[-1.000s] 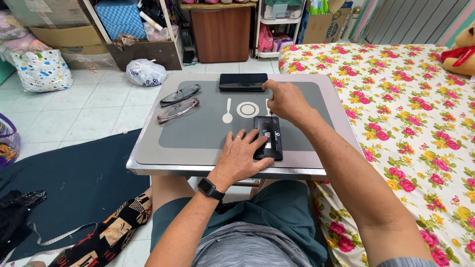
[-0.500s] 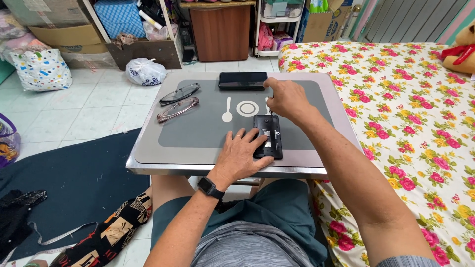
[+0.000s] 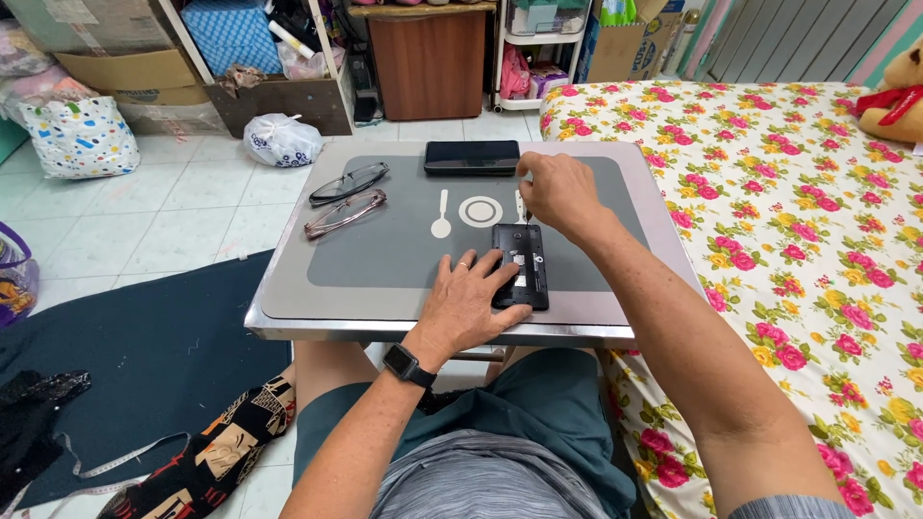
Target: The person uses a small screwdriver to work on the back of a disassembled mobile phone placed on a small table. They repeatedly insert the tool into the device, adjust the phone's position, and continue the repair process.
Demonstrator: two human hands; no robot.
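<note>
On tray (image 3: 288, 298) over lap, phone (image 3: 520, 265) lies back off, insides showing; left hand (image 3: 469, 303) flat, steadying it, right hand (image 3: 556, 192) pinching small tool at its top; reassembly not done

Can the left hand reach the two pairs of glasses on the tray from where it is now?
Probably yes. The left hand rests on the opened phone, and bare tray surface lies between it and the glasses; nothing stands between them.

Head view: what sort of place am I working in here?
Most likely a bedroom at home used as a makeshift repair spot: a bed with a floral sheet on the right, cluttered storage shelves behind, and a small lap table holding an opened phone.
</note>
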